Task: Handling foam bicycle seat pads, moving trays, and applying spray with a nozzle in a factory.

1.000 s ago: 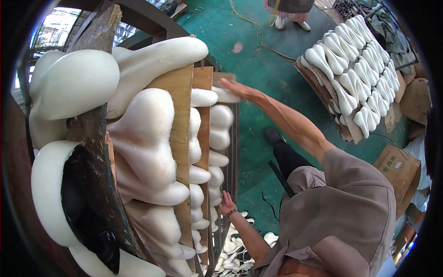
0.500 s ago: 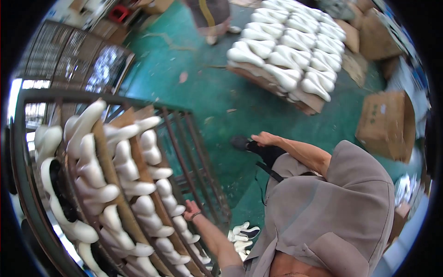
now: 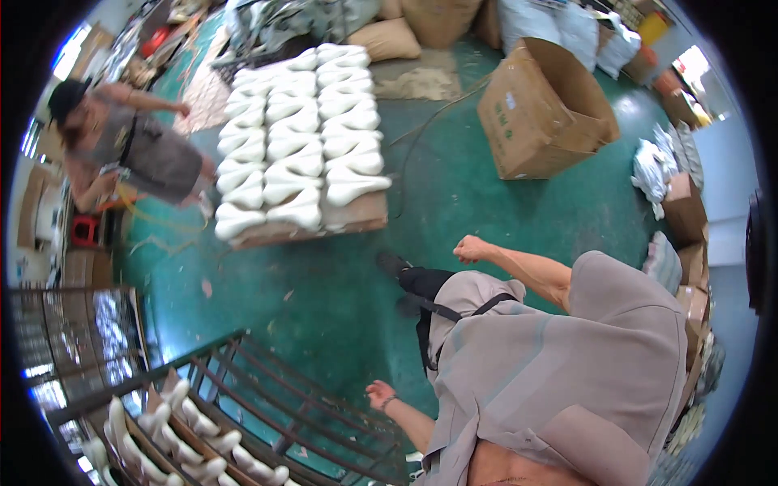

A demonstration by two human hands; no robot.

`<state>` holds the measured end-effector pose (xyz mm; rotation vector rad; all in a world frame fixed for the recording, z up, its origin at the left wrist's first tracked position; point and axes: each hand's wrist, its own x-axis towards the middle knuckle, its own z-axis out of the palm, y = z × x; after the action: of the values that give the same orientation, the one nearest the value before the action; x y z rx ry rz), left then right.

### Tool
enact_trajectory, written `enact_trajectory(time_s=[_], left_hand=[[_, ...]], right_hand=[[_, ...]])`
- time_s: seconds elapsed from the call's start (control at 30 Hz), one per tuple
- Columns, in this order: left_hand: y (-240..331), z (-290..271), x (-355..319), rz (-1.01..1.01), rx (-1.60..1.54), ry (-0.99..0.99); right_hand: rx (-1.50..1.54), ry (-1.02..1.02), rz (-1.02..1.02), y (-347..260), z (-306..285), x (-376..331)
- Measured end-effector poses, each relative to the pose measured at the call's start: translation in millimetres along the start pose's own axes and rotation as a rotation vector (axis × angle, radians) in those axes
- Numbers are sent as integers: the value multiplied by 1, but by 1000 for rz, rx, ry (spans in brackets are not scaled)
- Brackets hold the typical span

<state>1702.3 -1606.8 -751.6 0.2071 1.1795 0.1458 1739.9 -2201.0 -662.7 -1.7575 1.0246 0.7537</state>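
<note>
My left hand [image 3: 379,394] hangs at my side, near the dark metal rack [image 3: 267,397]. Its fingers are loosely curled but apart, and I see nothing in it. In front of my body, my right hand [image 3: 470,249] is curled into a loose fist with no object showing. Smooth white bulbous pieces [image 3: 198,417] sit on slanted brown boards in the rack at the lower left. Farther off, rows of similar white tapered pieces [image 3: 292,146] lie on a low stack with a brown cardboard base [image 3: 324,231].
A large open cardboard box [image 3: 527,121] stands on the green floor [image 3: 438,219] at the right. Another person [image 3: 138,150] is at the far left, holding something with a yellow hose. Sacks [image 3: 385,39] and bags line the back; cartons [image 3: 685,206] line the right wall.
My view has swung right, so the rack sits lower left and the low stack nearer the middle. My left hand has come away from the rack's white pieces. The other person is now more fully visible.
</note>
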Motion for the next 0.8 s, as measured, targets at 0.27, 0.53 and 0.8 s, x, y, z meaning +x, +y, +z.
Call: enact_trajectory(time_s=[0.27,0.53,0.8], left_hand=[[-210,-15,-63,-105,953,152],[-369,42,-111,83,1074,133],[-642,144,-199,37,1383,-116]], right_hand=[[113,79,-4,87,-153,-11],[-72,824,-115,179,-469,83],[-406,1024,137,323,-804,181]])
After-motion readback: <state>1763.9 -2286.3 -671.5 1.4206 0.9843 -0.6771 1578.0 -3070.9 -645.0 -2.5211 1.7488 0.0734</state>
